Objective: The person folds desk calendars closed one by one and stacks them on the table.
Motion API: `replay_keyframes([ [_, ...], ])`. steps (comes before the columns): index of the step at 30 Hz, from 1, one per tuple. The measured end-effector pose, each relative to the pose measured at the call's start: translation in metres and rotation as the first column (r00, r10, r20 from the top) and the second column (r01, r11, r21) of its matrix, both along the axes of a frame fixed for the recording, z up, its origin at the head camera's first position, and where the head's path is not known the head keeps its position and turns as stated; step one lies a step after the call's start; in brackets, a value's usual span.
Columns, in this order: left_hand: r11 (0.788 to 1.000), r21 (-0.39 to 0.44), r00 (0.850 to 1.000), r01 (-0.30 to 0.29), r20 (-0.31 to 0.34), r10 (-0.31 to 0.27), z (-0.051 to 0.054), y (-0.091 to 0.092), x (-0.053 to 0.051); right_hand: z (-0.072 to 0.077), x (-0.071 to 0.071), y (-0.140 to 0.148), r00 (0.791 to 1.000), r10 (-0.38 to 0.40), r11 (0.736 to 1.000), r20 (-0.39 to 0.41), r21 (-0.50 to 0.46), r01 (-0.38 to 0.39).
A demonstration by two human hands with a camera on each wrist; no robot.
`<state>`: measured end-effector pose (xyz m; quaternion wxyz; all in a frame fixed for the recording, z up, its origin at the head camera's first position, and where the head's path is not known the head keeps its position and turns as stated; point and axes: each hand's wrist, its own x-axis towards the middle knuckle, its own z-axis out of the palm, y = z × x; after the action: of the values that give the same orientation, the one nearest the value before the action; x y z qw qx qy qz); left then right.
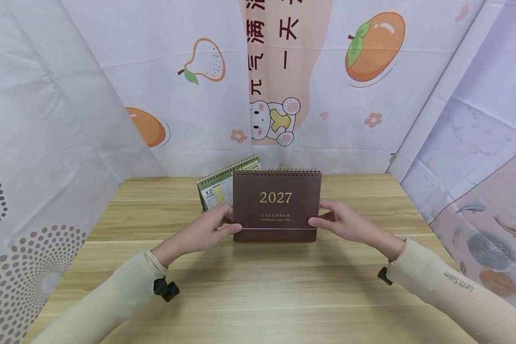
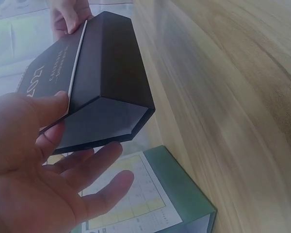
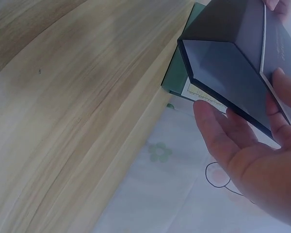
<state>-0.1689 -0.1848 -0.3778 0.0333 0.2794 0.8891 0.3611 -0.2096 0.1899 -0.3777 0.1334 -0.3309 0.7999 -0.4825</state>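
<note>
A dark brown 2027 desk calendar [image 1: 277,200] with a spiral-bound top edge stands upright between both hands. My left hand [image 1: 212,225] grips its left side, thumb on the front and fingers behind, also seen in the left wrist view [image 2: 48,165]. On the opposite side my right hand [image 1: 343,220] pinches the edge the same way, its thumb on the cover. The right wrist view shows the calendar's hollow triangular end [image 3: 223,73]. Whether its base touches the table I cannot tell. Behind it, angled and partly hidden, is a green desk calendar [image 1: 217,188].
Both calendars are over the wood-grain table [image 1: 284,296], toward its far edge. A white cloth [image 1: 155,62] printed with fruit and a cartoon animal hangs behind the table. More patterned cloth [image 1: 26,191] hangs at the sides.
</note>
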Motion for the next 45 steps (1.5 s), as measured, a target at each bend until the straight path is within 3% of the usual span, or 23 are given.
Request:
replay_keyframes([
  [9,1.000,0.025,0.999,0.001,0.037,-0.002,0.001,0.004,0.000,0.001,0.004,-0.001,0.999,-0.048,0.999,0.006,-0.013,0.048],
  [15,0.998,0.050,0.999,0.023,0.028,-0.024,0.001,0.008,-0.002,-0.002,0.006,-0.004,0.996,-0.087,0.996,0.014,0.001,0.087],
  [19,0.998,0.068,0.999,-0.001,0.035,-0.002,0.001,0.009,-0.001,-0.006,0.008,-0.004,0.995,-0.102,0.995,0.000,0.024,0.102],
  [27,0.977,0.206,0.994,-0.044,0.110,0.021,0.002,0.008,-0.005,-0.005,0.007,-0.003,0.993,-0.102,0.994,0.055,-0.044,0.104],
  [32,0.958,0.277,0.979,-0.079,0.205,0.022,0.002,0.004,-0.008,-0.004,0.008,-0.002,0.985,-0.111,0.992,0.132,-0.052,0.119],
  [40,0.958,0.251,0.947,-0.137,0.318,0.052,0.001,0.001,-0.009,-0.004,0.006,-0.001,0.966,-0.144,0.988,0.215,-0.028,0.154],
  [45,0.943,0.291,0.924,-0.159,0.381,0.039,-0.001,0.002,-0.012,-0.004,0.003,0.000,0.946,-0.165,0.983,0.280,-0.030,0.181],
])
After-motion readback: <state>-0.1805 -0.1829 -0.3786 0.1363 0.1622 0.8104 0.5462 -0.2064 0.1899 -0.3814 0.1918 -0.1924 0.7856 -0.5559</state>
